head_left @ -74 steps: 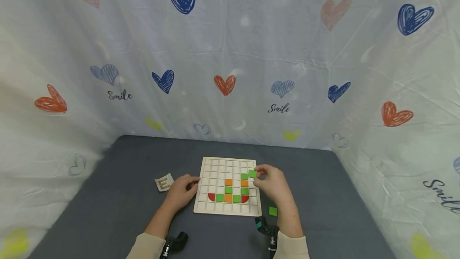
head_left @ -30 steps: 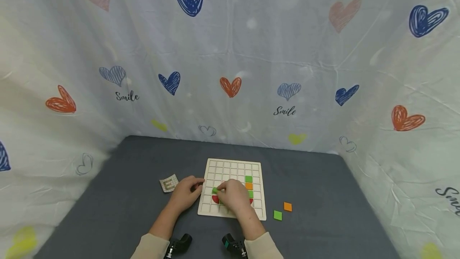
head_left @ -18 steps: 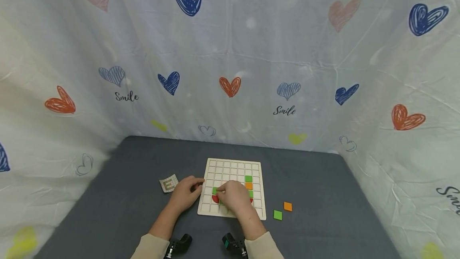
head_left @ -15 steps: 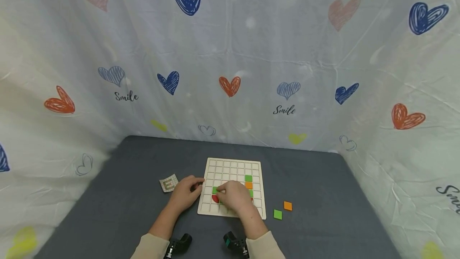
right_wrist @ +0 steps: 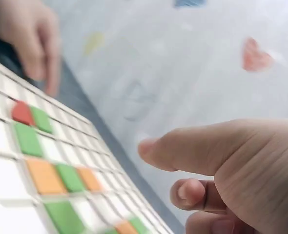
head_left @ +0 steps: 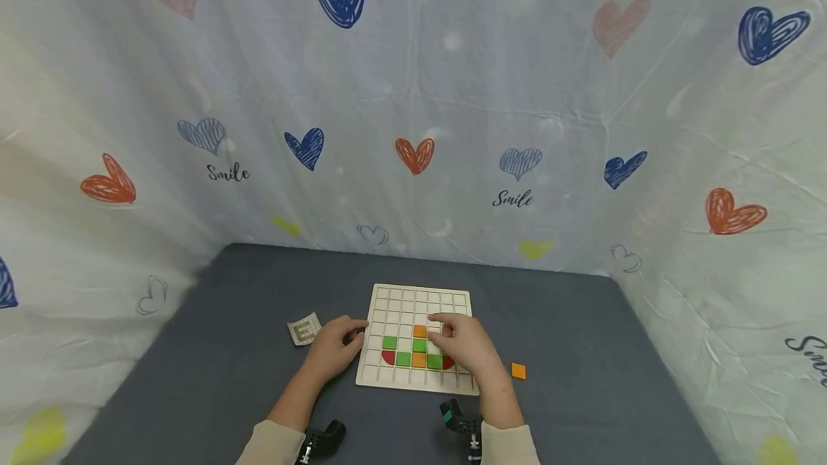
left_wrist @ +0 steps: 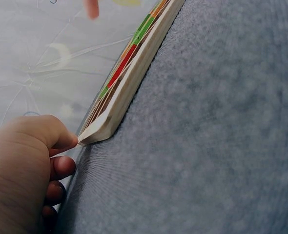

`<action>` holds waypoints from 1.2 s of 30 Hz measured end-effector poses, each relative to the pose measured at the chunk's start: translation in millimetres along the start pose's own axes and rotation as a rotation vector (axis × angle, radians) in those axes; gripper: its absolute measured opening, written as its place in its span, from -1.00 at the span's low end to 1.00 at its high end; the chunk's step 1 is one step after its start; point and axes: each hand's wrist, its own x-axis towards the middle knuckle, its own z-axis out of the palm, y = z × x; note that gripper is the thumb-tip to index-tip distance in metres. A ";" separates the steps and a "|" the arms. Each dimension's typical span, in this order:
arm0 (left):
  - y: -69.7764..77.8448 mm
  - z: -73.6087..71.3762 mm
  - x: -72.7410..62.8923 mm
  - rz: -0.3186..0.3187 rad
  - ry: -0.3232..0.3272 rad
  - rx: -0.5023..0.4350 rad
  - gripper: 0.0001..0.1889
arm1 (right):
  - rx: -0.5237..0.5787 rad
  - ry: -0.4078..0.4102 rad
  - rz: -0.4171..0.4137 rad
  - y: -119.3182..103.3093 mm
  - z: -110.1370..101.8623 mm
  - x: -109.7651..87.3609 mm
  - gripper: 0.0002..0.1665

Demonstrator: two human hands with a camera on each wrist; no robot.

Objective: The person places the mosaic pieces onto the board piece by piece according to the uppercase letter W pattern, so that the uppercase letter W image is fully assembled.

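A pale wooden grid board (head_left: pixel 400 314) lies on the table. My left hand (head_left: pixel 337 343) has its fingertips at the board's left edge; the left wrist view shows a digit right at the board corner (left_wrist: pixel 102 130). Over the board's right half is my right hand (head_left: pixel 466 341), thumb and forefinger apart with nothing between them. Left of it lie a green square tile (head_left: pixel 390 342) above a red rounded tile (head_left: pixel 388 357), and an orange tile (head_left: pixel 420 331) above a green one. A bottom row of green and orange tiles ends in a red piece. The hand hides the right-hand column.
A small pattern card (head_left: pixel 304 329) lies left of the board beside my left hand. One loose orange tile (head_left: pixel 519 371) is on the dark tabletop (head_left: pixel 568 350) to the right. A white curtain (head_left: pixel 452 228) with hearts stands behind and around the table.
My right hand has let go of the green tile, now lying above the left red piece, and moved right across the board. The loose green tile is now behind my forearm. My left hand stays put.
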 end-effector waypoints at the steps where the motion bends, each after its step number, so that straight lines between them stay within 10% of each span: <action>1: 0.2 0.0 0.2 -0.001 -0.001 -0.001 -0.77 | 0.019 0.008 0.020 3.6 -6.3 -1.5 -0.57; 20: -0.2 -0.4 0.3 0.005 0.002 -0.009 -0.77 | 0.146 0.069 0.359 78.5 -88.0 -48.6 -0.62; 28: -3.0 1.4 1.0 0.000 0.006 -0.002 -0.77 | 0.156 -0.011 0.533 92.6 -96.6 -62.6 -0.60; 36: -2.2 1.1 0.8 0.002 0.004 -0.008 -0.77 | 0.071 0.000 0.513 97.8 -91.0 -60.3 -0.66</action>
